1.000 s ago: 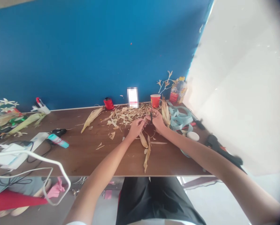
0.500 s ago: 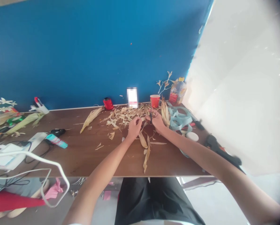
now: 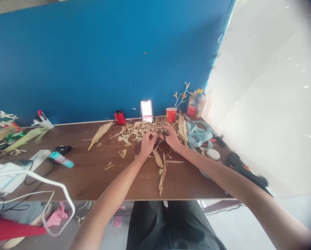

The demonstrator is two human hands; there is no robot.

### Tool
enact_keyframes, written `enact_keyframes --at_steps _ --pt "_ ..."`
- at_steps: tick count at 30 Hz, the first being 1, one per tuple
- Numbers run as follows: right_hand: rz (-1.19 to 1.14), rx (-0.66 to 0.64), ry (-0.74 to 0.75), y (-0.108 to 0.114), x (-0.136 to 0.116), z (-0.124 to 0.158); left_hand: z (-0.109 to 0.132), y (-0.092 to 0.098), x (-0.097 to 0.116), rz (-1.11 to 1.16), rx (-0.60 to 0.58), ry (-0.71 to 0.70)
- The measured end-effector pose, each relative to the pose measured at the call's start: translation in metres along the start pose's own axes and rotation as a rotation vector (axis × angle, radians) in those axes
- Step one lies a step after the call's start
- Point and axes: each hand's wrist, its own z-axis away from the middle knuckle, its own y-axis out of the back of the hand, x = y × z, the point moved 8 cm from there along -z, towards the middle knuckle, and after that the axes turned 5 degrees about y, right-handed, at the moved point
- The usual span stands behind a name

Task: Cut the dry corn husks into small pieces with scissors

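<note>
My left hand (image 3: 148,143) is closed in a pinch above the table, in front of a heap of dry husk scraps (image 3: 139,129); what it pinches is too small to make out. Just to its right, my right hand (image 3: 171,137) is wrapped round dark scissors (image 3: 164,133), their blades pointing up and away. The two hands are almost touching. Below them, long dry husk strips (image 3: 162,175) lie on the brown table (image 3: 134,180). A bundle of dry husk (image 3: 182,128) stands close to the right of my right hand.
A red paper cup (image 3: 171,114), a bottle (image 3: 196,104) and a blurred white panel (image 3: 146,111) stand at the back. Blue ribbon (image 3: 199,133), a white disc (image 3: 213,154) and a glue gun (image 3: 245,170) lie right. A power strip (image 3: 35,163) and cables are left.
The scissors in my right hand have moved slightly left, closer to my left hand. The whole view has shifted a little.
</note>
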Motion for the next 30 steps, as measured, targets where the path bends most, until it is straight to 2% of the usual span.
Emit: enact_keyframes --at_steps 4,9,12,15,24,30 --pt "0.043 -0.034 0.015 -0.001 0.0 0.001 -0.004 0.002 -0.008 0.059 0.016 0.025" --pt "0.499 -0.045 0.158 -0.001 -0.015 0.008 -0.008 0.007 -0.026 0.19 0.084 0.138" --pt "0.749 -0.045 0.155 -0.001 -0.016 0.01 -0.009 0.009 -0.031 0.254 0.115 0.187" --pt "0.886 -0.058 0.127 -0.002 -0.012 0.009 -0.009 0.011 -0.029 0.281 0.121 0.192" --pt "0.974 -0.128 0.105 -0.006 -0.004 0.008 -0.011 0.012 -0.027 0.323 0.116 0.137" --pt "0.972 -0.147 0.116 -0.007 -0.004 0.008 -0.012 0.013 -0.03 0.359 0.111 0.149"
